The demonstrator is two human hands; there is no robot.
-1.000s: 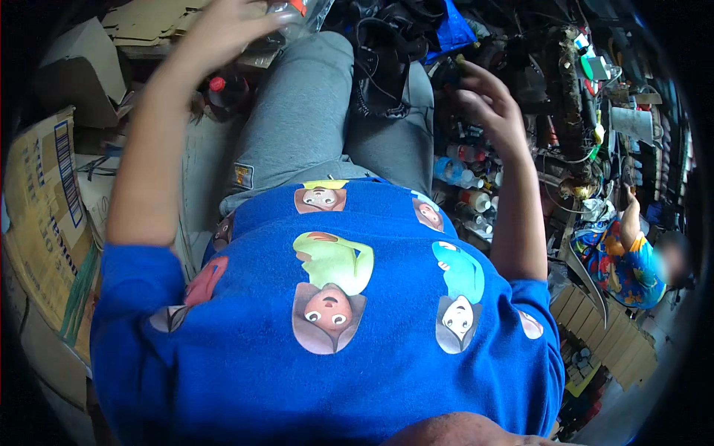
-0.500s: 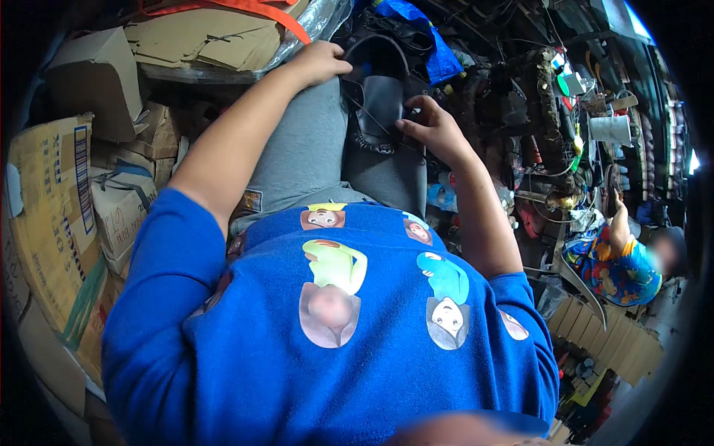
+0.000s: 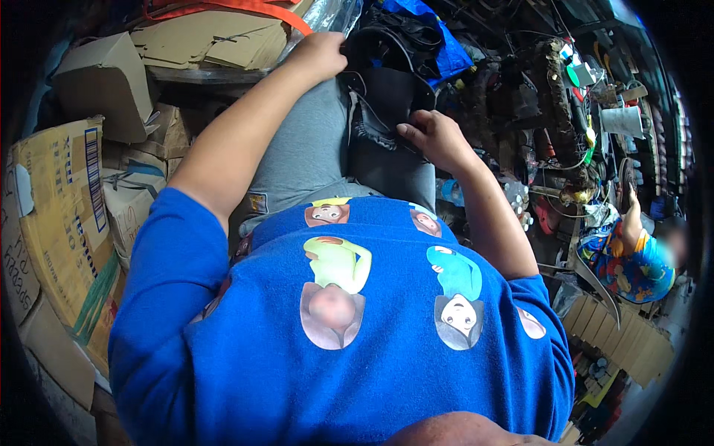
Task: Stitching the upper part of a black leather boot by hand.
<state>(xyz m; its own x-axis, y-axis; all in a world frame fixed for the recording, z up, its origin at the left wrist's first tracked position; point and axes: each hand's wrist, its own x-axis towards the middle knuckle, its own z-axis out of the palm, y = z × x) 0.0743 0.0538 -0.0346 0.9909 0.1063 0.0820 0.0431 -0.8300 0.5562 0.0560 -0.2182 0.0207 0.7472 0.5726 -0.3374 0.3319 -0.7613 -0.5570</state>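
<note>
Head view: the black shoe (image 3: 385, 93) lies over your right thigh (image 3: 401, 178), toward its knee end, its puckered edge turned toward you. Your left hand (image 3: 320, 56) is at the knee end of your left thigh (image 3: 294, 137), beside the shoe, fingers curled; whether they grip anything cannot be told. Your right hand (image 3: 440, 141) is at the shoe's near right edge, thumb and fingers bent close together; whether they pinch it is unclear. Past your left hand, an orange strap (image 3: 256, 7) crosses cardboard sheets (image 3: 245, 50); blue plastic (image 3: 448, 56) shows beyond the shoe.
</note>
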